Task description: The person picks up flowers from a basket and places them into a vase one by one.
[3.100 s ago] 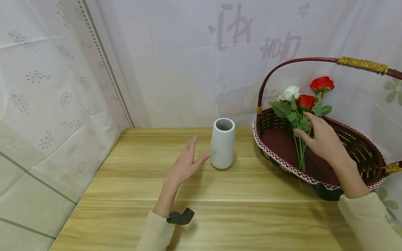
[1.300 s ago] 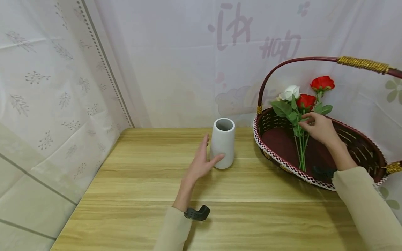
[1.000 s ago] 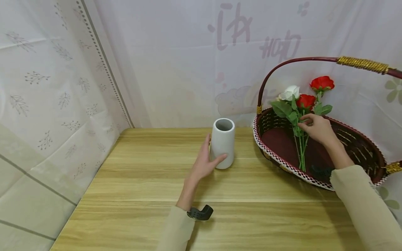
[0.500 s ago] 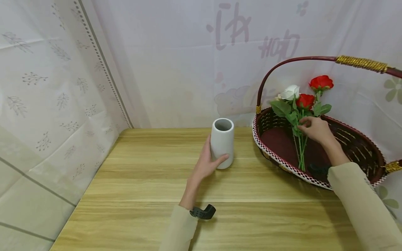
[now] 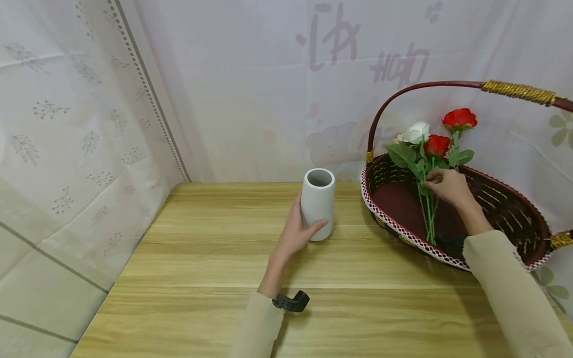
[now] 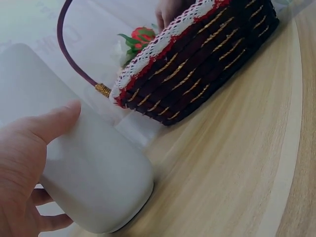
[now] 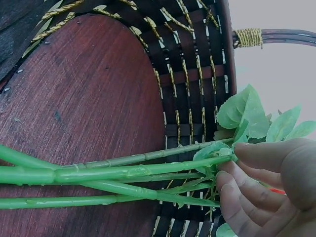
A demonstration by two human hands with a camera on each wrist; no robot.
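A pale, tapered vase stands upright on the table. My left hand holds its lower left side, thumb across the front and fingers behind. On the right, my right hand reaches into the wicker basket. Thumb and fingertips pinch a green rose stem just below its leaves, as the right wrist view shows. Above that hand are a white rose and two red roses. Their bare stems cross over the basket's dark red bottom.
The basket's tall handle, wrapped in gold cord, arches above the roses. White lace runs along its rim. Behind the wooden table hangs a pale printed curtain, with another leaf-patterned sheet at the left.
My left hand has moved right and closed round the vase. The right hand has gone deeper among the roses, from open fingers to a pinch on a stem; the white rose has shifted slightly right.
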